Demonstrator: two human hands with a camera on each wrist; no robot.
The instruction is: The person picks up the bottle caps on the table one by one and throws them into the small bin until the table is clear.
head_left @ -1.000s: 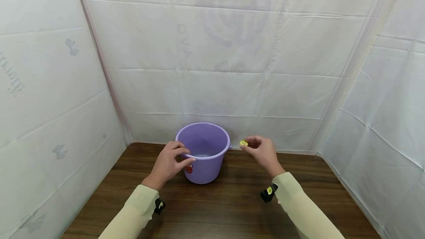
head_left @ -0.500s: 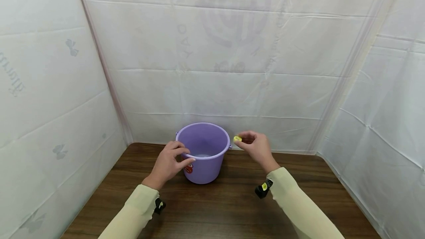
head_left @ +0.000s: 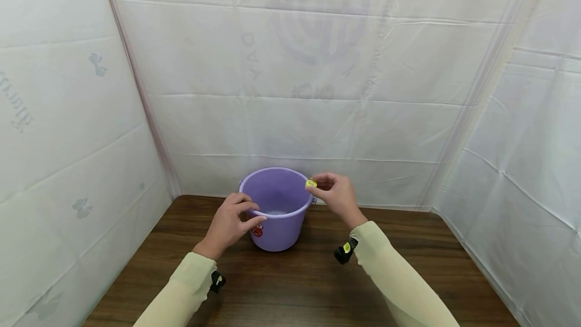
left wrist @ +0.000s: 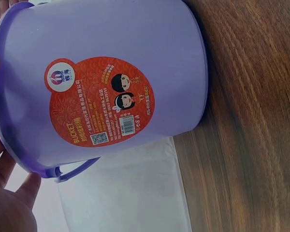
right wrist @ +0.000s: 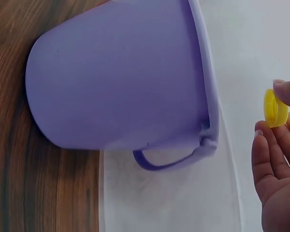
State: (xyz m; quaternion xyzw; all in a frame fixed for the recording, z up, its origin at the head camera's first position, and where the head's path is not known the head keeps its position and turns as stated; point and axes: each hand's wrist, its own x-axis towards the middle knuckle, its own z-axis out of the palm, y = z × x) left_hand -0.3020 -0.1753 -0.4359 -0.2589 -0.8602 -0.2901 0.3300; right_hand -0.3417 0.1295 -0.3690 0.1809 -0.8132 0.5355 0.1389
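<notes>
A purple bucket (head_left: 278, 233) stands upright on the table near the back wall, a red sticker (left wrist: 104, 101) on its side. My left hand (head_left: 231, 223) holds the bucket's near-left rim, with fingers over the edge and the thumb outside. Between thumb and fingertips my right hand (head_left: 338, 196) pinches a small yellow bottle cap (head_left: 310, 184), by the bucket's right rim. From the right wrist camera, the yellow cap (right wrist: 275, 108) shows its hollow side, apart from the bucket wall. Most of the bucket's floor is hidden by the near rim.
The dark wood table (head_left: 281, 291) carries the bucket close to its back edge. White sheets hang at the back (head_left: 317, 115), left and right. A purple handle (right wrist: 169, 162) hangs at the bucket's far side. A black camera is strapped to each wrist.
My right hand has moved left and slightly up with the yellow bottle cap, from beside the bucket to its right rim. The left hand and the bucket have stayed put.
</notes>
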